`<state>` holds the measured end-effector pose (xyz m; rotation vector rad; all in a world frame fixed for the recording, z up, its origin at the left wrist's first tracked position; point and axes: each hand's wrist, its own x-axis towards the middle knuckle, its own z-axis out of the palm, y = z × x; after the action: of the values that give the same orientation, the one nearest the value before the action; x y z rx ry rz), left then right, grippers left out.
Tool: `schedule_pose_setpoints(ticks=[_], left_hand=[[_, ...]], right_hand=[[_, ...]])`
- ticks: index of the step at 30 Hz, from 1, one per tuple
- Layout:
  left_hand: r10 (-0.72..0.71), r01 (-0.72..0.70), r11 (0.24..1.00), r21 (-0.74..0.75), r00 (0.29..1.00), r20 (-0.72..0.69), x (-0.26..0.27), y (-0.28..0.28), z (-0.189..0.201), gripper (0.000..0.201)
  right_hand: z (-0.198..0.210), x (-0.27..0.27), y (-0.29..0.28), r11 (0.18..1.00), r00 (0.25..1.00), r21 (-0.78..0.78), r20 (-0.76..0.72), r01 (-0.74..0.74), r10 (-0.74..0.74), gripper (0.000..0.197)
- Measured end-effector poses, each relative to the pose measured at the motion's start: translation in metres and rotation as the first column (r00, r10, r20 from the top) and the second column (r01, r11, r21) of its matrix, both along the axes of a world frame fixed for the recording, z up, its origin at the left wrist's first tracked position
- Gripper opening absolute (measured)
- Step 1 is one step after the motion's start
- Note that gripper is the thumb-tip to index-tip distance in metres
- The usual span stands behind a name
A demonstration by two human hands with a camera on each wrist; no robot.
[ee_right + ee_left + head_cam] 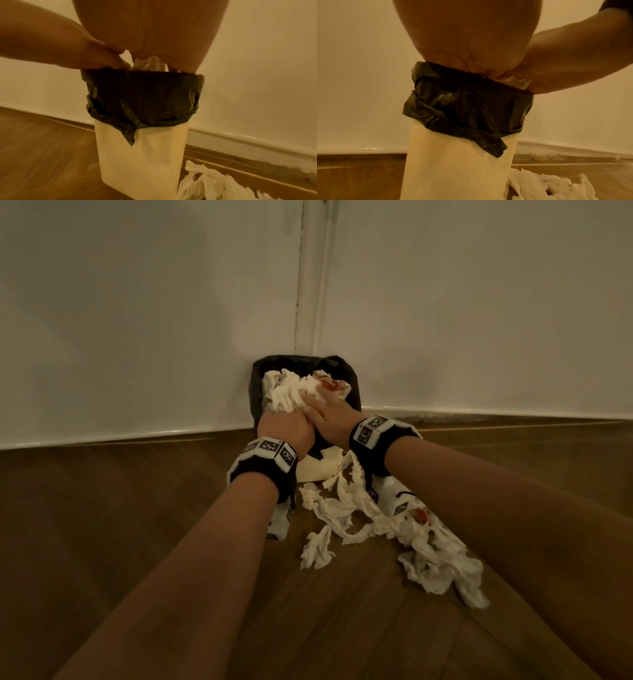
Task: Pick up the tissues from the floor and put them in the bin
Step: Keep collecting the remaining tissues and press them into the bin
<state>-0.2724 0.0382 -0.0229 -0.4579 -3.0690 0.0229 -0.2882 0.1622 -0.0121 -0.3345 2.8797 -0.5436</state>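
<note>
1. Wooden floor (144, 542) fills the lower half of the head view and runs up to a white skirting board (102, 436) under two pale walls that meet in a corner at upper centre.
2. Nearest, at lower right of the head view, loose tissues on the floor (428, 546) trail from the bin's foot toward the frame's right; bare boards lie open to the left of them.
3. At frame centre stands the bin (457, 169), cream-sided, its black liner (467, 106) folded over the rim and hanging unevenly down the wall. It sits tight in the corner, its back edge against the skirting.
4. Over the rim, the left hand (286, 428) has its fingers curled down into the wad of tissues in the bin (291, 392), gripping it.
5. Just beside and touching it, the right hand (330, 419) lies with straight fingers pressed flat on the same wad.
6. A red-stained scrap (330, 385) shows at the wad's far edge.
</note>
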Motion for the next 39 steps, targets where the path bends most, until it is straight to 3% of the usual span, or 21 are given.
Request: schedule_pose_setpoints(ticks=[3,6,11,12,15,18,21,24,28,31,35,39], left_hand=[[0.011,-0.008,1.0,-0.022,0.992,0.125,-0.012,-0.001,0.0,0.03],[0.0,0.005,1.0,-0.023,0.974,0.226,-0.029,-0.001,-0.01,0.043],[0.057,-0.065,0.997,0.034,0.976,0.21,-0.044,-0.002,-0.02,0.044],[0.064,-0.075,0.996,0.053,0.978,0.201,-0.046,-0.002,-0.021,0.048],[0.086,-0.104,0.989,0.103,0.982,0.168,-0.047,-0.002,-0.021,0.055],[0.101,-0.108,0.99,0.093,0.992,0.075,-0.035,0.0,-0.016,0.045],[0.171,-0.156,0.97,0.185,0.983,-0.069,-0.01,0.001,-0.019,0.038],[0.262,-0.154,0.866,0.475,0.95,-0.17,0.024,0.002,-0.038,0.041],[0.276,-0.141,0.87,0.473,0.934,-0.227,0.073,0.012,-0.071,0.055],[0.275,-0.184,0.866,0.464,0.951,-0.137,0.104,0.02,-0.093,0.061],[0.087,-0.126,0.894,0.431,0.99,0.11,0.12,0.027,-0.119,0.065],[0.018,-0.149,0.954,0.262,0.895,0.446,0.121,0.034,-0.137,0.073]], right_hand=[[-0.005,-0.013,-0.006,0.999,0.986,-0.019,0.163,0.045,-0.041,0.051],[-0.015,-0.031,-0.009,0.986,0.978,0.109,0.15,0.129,-0.145,0.057],[-0.024,-0.051,-0.008,0.984,0.954,0.086,0.245,0.157,-0.173,0.047],[-0.025,-0.052,-0.008,0.984,0.954,0.072,0.244,0.162,-0.175,0.056],[-0.028,-0.059,-0.011,0.981,0.967,0.104,0.176,0.166,-0.182,0.08],[-0.019,-0.052,-0.01,0.984,0.983,0.158,0.151,0.081,-0.105,0.071],[-0.008,-0.031,-0.006,0.993,0.991,0.064,0.088,0.099,-0.104,0.058],[-0.005,0.001,0.005,0.984,0.999,0.175,-0.048,0.016,-0.008,0.055],[-0.007,0.039,0.029,0.978,0.969,0.204,-0.248,0.036,0.016,0.057],[-0.012,0.065,0.043,0.985,0.933,0.131,-0.353,0.115,-0.061,0.056],[-0.035,0.089,0.054,0.984,0.9,0.055,-0.416,0.167,-0.129,0.044],[-0.067,0.106,0.059,0.987,0.938,0.075,-0.328,0.145,-0.113,0.034]])
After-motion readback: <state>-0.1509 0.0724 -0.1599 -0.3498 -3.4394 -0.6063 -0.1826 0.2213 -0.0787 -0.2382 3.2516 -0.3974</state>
